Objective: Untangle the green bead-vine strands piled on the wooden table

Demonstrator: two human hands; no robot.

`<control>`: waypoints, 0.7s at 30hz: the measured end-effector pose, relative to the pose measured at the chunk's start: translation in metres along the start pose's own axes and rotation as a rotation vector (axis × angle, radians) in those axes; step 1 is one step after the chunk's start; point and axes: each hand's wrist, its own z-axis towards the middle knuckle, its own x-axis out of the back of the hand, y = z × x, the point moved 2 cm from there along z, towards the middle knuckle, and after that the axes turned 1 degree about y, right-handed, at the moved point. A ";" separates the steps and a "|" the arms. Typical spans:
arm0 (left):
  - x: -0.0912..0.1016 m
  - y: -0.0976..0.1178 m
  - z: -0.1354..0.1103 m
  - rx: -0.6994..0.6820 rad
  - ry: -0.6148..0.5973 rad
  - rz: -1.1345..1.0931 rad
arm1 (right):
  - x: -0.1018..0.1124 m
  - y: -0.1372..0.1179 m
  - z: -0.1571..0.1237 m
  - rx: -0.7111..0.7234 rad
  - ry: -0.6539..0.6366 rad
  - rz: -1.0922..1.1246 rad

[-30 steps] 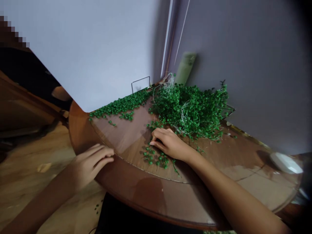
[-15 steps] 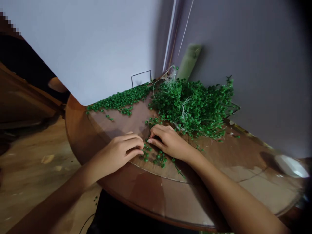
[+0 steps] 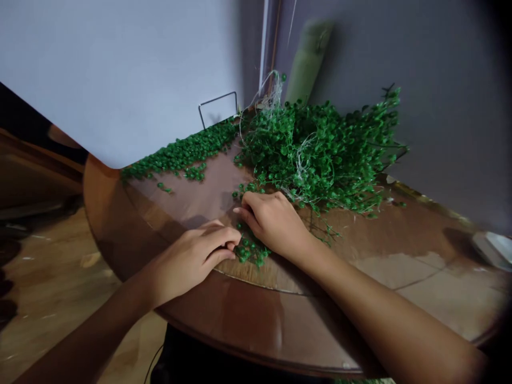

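My left hand (image 3: 198, 260) is closed in a pinch at the near part of the round table. Its fingertips meet the edge of a small green artificial plant sprig (image 3: 253, 253) with round bead-like leaves. Just to the right, my right hand (image 3: 276, 220) is curled over the tabletop, thumb toward the index finger; what its fingers hold, if anything, is hidden under the hand. Beyond it lies a large tangled heap of green artificial sprigs (image 3: 320, 154), with pale stringy threads (image 3: 303, 154) caught in it.
A band of loose green leaf pieces (image 3: 180, 152) lies along the white panel (image 3: 160, 69) at the back left. Behind it stands a thin wire frame (image 3: 218, 98). A green cylinder (image 3: 306, 64) leans at the back wall. A white object (image 3: 494, 249) sits at the table's right side.
The view has shifted, so the heap appears larger. My hands remain close together, left fingers now curled tighter. A thin sprig beside my right wrist no longer shows.
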 end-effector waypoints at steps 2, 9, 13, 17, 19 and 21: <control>0.000 0.001 -0.001 -0.015 0.004 0.004 | -0.003 -0.001 -0.001 0.017 0.011 -0.082; 0.003 -0.004 -0.006 -0.043 0.027 0.032 | -0.009 -0.001 -0.002 0.046 0.025 -0.159; 0.006 -0.004 -0.015 -0.003 -0.033 -0.001 | -0.010 0.000 0.000 0.033 0.011 -0.185; 0.005 0.001 -0.048 0.073 -0.178 -0.043 | -0.011 0.003 0.001 0.029 0.009 -0.195; 0.005 -0.001 -0.065 0.068 -0.133 -0.014 | -0.011 0.004 0.001 0.032 0.010 -0.167; 0.010 -0.012 -0.071 0.029 -0.056 0.047 | -0.010 0.005 0.001 0.032 0.006 -0.128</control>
